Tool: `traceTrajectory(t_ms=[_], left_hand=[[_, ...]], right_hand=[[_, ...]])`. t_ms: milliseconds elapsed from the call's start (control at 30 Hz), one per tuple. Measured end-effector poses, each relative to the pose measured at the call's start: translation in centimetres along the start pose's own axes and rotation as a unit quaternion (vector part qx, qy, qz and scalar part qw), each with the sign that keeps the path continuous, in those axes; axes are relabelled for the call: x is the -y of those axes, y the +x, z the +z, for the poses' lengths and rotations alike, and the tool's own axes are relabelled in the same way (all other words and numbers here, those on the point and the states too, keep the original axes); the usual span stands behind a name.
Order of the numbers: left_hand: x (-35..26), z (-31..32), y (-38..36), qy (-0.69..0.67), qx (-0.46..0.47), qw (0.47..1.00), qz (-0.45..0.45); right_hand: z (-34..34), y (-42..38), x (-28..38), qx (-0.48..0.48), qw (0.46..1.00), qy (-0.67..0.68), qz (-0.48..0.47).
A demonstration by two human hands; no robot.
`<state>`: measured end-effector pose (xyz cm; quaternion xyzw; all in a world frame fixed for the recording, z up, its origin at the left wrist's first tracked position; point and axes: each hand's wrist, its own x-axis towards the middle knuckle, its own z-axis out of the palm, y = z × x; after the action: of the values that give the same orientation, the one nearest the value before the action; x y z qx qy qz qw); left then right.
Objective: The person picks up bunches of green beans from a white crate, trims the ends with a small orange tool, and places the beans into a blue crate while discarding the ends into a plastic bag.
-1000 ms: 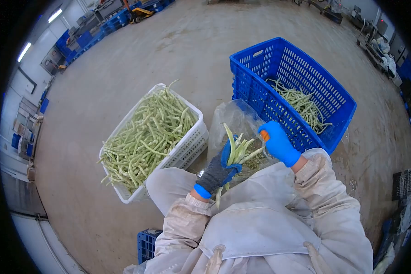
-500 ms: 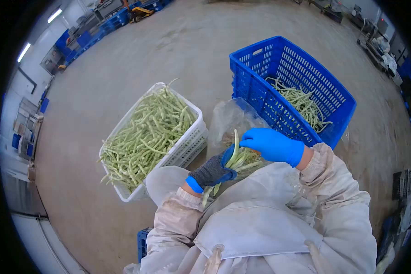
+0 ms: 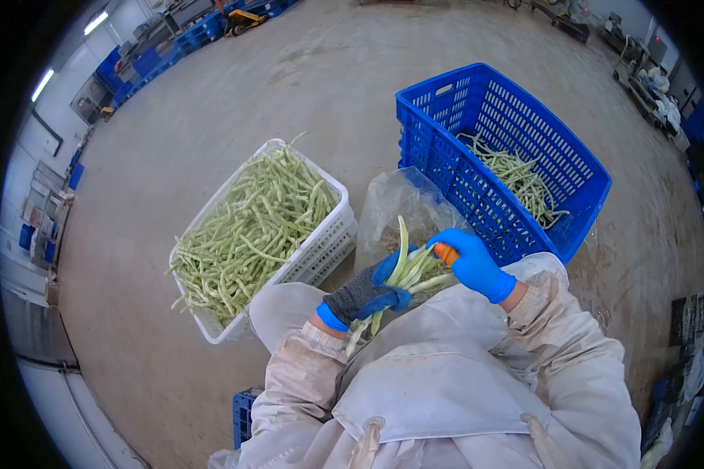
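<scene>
A small bunch of pale green beans point(image 3: 411, 270) lies in my left hand point(image 3: 371, 291), which wears a grey glove with blue fingers and is wrapped round the lower part. The pods fan out above and below the fist. Right beside their upper ends, my right hand point(image 3: 477, 264), in a blue glove, is closed with a small orange piece point(image 3: 446, 252) at its thumb and fingers. Most of that orange piece is hidden, so I cannot tell its kind. Both hands are over my lap, above a clear plastic bag point(image 3: 403, 203).
To the left stands a white crate point(image 3: 321, 246) heaped with green beans. A blue crate point(image 3: 438, 148) at the right holds a smaller pile of beans point(image 3: 516, 176). Part of a blue plastic crate or stool point(image 3: 242, 414) shows beside me. Carts and a yellow pallet jack point(image 3: 242, 22) are far back.
My right hand has shifted slightly right and down, turning so that more of the orange piece shows. The left hand still grips the beans, and the pods are spread wider.
</scene>
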<state>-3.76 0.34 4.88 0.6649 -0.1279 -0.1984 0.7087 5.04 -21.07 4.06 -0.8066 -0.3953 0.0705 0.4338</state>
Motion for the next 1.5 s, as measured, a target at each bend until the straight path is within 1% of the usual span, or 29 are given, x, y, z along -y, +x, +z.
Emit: traceTrajectory(t_ms=[33, 67, 100, 133, 167, 200, 233, 267, 333, 367, 433, 467, 533, 567, 633, 733, 800, 833, 867, 1000, 1067, 1100, 1133, 1200, 1267, 1333, 1367, 1400, 1500], left_hand=[[-0.4, 0.0, 0.1, 0.0, 0.001, 1.0, 0.0], [-0.9, -0.1, 0.4, -0.045, 0.004, 0.998, -0.034], [-1.4, -0.1, 0.5, -0.09, 0.006, 0.994, -0.067], [-1.4, -0.1, 0.5, -0.088, 0.006, 0.994, -0.068], [-1.3, -0.1, 0.3, -0.094, 0.037, 0.993, -0.057], [-1.1, 0.0, 0.3, -0.101, 0.071, 0.991, -0.045], [-1.0, -0.2, 0.3, 0.003, 0.095, 0.995, 0.012], [-1.3, -0.1, -0.1, 0.004, 0.096, 0.995, 0.013], [-2.2, 0.4, -1.4, -0.148, 0.014, 0.988, -0.034], [-2.5, 0.1, -1.7, -0.174, 0.019, 0.983, -0.061], [-1.6, -0.4, -1.5, -0.184, 0.024, 0.98, -0.068], [-1.3, -0.3, -1.3, -0.196, 0.026, 0.977, -0.077], [-1.4, -0.1, -1.1, -0.211, 0.033, 0.975, -0.068], [-1.3, -0.2, -1.1, -0.216, 0.043, 0.972, -0.083], [-1.9, 0.1, -1.0, -0.217, 0.063, 0.97, -0.093], [-2.8, 1.4, -1.2, -0.198, -0.038, 0.975, -0.095], [-2.2, 2.0, -1.2, -0.257, -0.065, 0.962, -0.066], [-1.9, 2.1, -1.0, -0.242, -0.085, 0.962, -0.094], [-0.4, 1.3, -0.7, -0.245, -0.054, 0.963, -0.097], [-0.9, 3.0, 1.2, -0.241, -0.045, 0.963, -0.108], [-0.9, 3.2, 1.7, -0.236, -0.042, 0.965, -0.111], [-0.8, 3.3, 2.2, -0.236, -0.046, 0.964, -0.115], [-2.3, 3.9, 2.1, -0.235, -0.042, 0.964, -0.115], [-5.1, 4.8, 0.9, -0.21, -0.02, 0.974, -0.082], [-4.1, 3.7, 1.0, -0.183, 0.025, 0.982, -0.051], [-4.4, 2.8, 1.8, -0.096, 0.031, 0.994, -0.046], [-5.4, 2.6, 2.2, -0.121, 0.062, 0.987, -0.083], [-5.4, 2.3, 3.0, -0.068, 0.092, 0.991, -0.063], [-6.7, 1.8, 3.5, -0.07, 0.146, 0.981, -0.108]], right_hand=[[0.6, -0.2, -0.4, -0.066, 0.977, 0.16, 0.121], [0.8, -0.4, -0.9, -0.065, 0.977, 0.16, 0.121], [0.9, -0.5, -1.2, -0.098, 0.99, 0.074, 0.067], [1.0, -0.6, -1.6, -0.131, 0.991, -0.012, 0.013], [0.6, -0.7, -2.7, -0.135, 0.991, -0.01, 0.015], [-0.7, -1.0, -4.5, -0.185, 0.98, -0.037, 0.06], [-2.5, -1.1, -6.4, -0.235, 0.964, -0.066, 0.103], [-4.4, -1.2, -8.0, -0.23, 0.946, -0.005, 0.228], [-6.1, -1.6, -8.8, -0.128, 0.976, -0.019, 0.175], [-5.7, -2.0, -8.9, -0.129, 0.976, -0.02, 0.175], [-4.5, -1.3, -3.8, -0.074, 0.977, -0.157, -0.123], [-4.5, -1.1, -1.7, -0.078, 0.977, -0.16, -0.121], [-4.2, -0.7, 1.6, 0.053, 0.997, 0.055, 0.007], [-3.8, -0.7, 1.9, 0.048, 0.997, 0.054, 0.008], [-3.5, -0.3, 2.2, 0.063, 0.997, 0.001, -0.049], [-2.6, 0.2, 1.3, 0.056, 0.989, -0.086, -0.109], [-1.1, 0.2, 0.1, -0.008, 0.988, -0.035, -0.151], [0.1, -0.2, -1.0, -0.066, 0.977, -0.095, -0.18], [-0.8, 0.0, 0.6, -0.102, 0.97, -0.094, -0.198], [-0.7, -1.4, -0.6, -0.102, 0.98, -0.148, -0.083], [-0.4, -2.0, -1.5, -0.169, 0.982, -0.06, -0.052], [0.5, -2.2, -3.1, -0.193, 0.98, 0.033, 0.033], [-1.1, -2.3, -3.9, -0.197, 0.979, 0.031, 0.033], [-5.2, -3.0, -5.8, -0.328, 0.922, 0.065, 0.194], [-6.4, -4.3, -8.9, -0.233, 0.962, -0.045, 0.138], [-6.4, -4.6, -9.2, -0.128, 0.97, -0.205, -0.034], [-6.8, -4.3, -7.9, -0.127, 0.971, -0.196, -0.056], [-8.0, -3.5, -5.5, -0.128, 0.97, -0.19, -0.08], [-10.2, -0.6, 2.0, -0.107, 0.99, -0.055, -0.068]])
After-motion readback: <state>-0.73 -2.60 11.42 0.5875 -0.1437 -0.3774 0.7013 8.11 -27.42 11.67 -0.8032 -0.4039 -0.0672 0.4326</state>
